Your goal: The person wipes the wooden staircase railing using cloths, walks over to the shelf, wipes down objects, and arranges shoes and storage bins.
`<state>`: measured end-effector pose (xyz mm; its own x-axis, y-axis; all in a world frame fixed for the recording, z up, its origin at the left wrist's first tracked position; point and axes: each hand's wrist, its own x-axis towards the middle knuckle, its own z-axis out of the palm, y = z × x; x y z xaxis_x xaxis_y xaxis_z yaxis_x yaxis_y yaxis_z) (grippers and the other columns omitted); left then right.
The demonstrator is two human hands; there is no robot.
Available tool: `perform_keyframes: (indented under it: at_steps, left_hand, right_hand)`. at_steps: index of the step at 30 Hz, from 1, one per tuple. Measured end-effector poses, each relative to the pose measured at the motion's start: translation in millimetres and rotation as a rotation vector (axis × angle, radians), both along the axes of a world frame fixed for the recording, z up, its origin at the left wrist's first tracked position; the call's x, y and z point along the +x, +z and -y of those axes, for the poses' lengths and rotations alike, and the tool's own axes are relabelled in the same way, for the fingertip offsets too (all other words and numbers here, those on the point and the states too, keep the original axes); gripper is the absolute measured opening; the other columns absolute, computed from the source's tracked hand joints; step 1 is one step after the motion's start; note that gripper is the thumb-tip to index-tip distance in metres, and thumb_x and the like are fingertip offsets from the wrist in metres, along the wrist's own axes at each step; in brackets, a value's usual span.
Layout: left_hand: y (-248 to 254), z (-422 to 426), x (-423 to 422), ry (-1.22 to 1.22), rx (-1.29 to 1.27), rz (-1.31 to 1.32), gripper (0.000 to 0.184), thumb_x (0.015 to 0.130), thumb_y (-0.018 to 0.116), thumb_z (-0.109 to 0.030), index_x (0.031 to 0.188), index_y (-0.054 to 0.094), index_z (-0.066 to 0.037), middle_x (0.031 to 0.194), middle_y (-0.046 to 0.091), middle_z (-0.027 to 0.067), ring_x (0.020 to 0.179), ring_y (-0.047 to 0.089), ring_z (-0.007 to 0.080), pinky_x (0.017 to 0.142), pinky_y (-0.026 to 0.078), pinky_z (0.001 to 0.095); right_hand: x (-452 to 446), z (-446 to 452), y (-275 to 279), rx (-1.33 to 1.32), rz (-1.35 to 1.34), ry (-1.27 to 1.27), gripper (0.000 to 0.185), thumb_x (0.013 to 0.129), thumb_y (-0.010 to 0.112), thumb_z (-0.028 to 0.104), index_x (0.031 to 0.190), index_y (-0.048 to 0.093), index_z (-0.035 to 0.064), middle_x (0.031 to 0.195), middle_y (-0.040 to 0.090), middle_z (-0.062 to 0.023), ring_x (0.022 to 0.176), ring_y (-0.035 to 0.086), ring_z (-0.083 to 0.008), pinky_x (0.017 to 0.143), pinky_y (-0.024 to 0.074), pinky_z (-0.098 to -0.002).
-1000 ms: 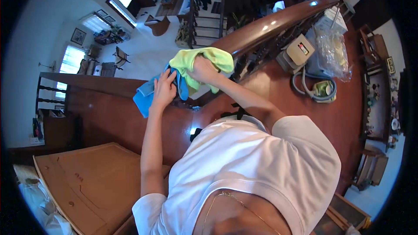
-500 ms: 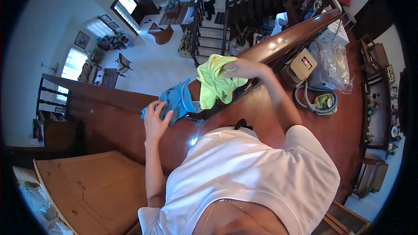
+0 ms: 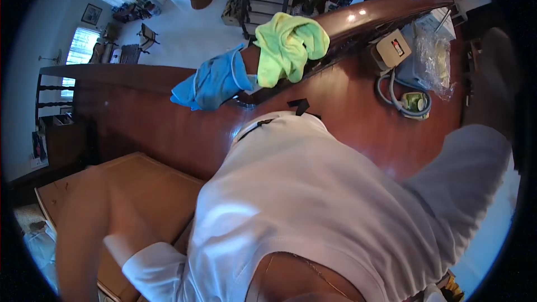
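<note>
A yellow-green cloth (image 3: 288, 47) lies crumpled over the wooden handrail, near the corner where its two stretches meet. Just left of it, a blue cloth (image 3: 215, 81) is draped on the rail, its edge close to the green one. Neither cloth has a hand on it. My left arm is bent and blurred at the lower left, and the hand is outside the frame. At the right edge my right arm is raised, dark and blurred, with its hand also out of sight.
A brown cabinet top (image 3: 151, 190) stands at lower left. Right of the railing are a beige box-shaped item (image 3: 393, 49), a grey hose (image 3: 386, 92) and a plastic-wrapped bin (image 3: 430, 59). Below, beyond the rail, are chairs, stairs and a person's legs.
Both hands have let go of the cloths and left the view, arms swinging outward. The cloths stay on the rail. The view has tilted downward.
</note>
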<state>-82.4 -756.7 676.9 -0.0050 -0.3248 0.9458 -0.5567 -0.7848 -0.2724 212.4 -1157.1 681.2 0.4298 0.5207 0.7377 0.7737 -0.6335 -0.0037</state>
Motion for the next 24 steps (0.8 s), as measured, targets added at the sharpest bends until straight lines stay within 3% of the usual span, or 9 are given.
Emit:
perform_keyframes:
  at_steps: [2,18,24]
  left_hand:
    - [-9,22,9,-0.07,-0.047,-0.017,0.033,0.081,0.049,-0.032,0.087,0.061,-0.002,0.085,0.06,0.0162,0.063,0.057,0.0202,0.058,0.045,0.0337]
    - [-82,48,50,0.138,-0.171,0.105,0.031,0.081,0.048,-0.031,0.085,0.06,-0.003,0.083,0.06,0.0142,0.063,0.057,0.0195,0.057,0.045,0.0332]
    - [-74,51,66,0.13,-0.196,0.079,0.03,0.082,0.048,-0.031,0.084,0.06,-0.004,0.082,0.059,0.0135,0.063,0.057,0.0193,0.057,0.045,0.033]
  right_hand:
    - [5,7,2,-0.044,0.009,-0.059,0.037,0.084,0.051,0.027,0.105,0.055,-0.003,0.111,0.054,-0.0177,0.102,0.053,-0.026,0.088,0.0417,-0.0329]
    - [2,43,-29,0.013,0.053,-0.162,0.034,0.084,0.051,0.026,0.103,0.055,-0.0026,0.108,0.055,-0.0163,0.099,0.053,-0.0247,0.085,0.042,-0.0325]
    - [11,55,-31,0.022,0.035,-0.173,0.033,0.084,0.051,0.025,0.102,0.056,-0.0025,0.106,0.055,-0.0158,0.098,0.053,-0.0241,0.084,0.0421,-0.0323]
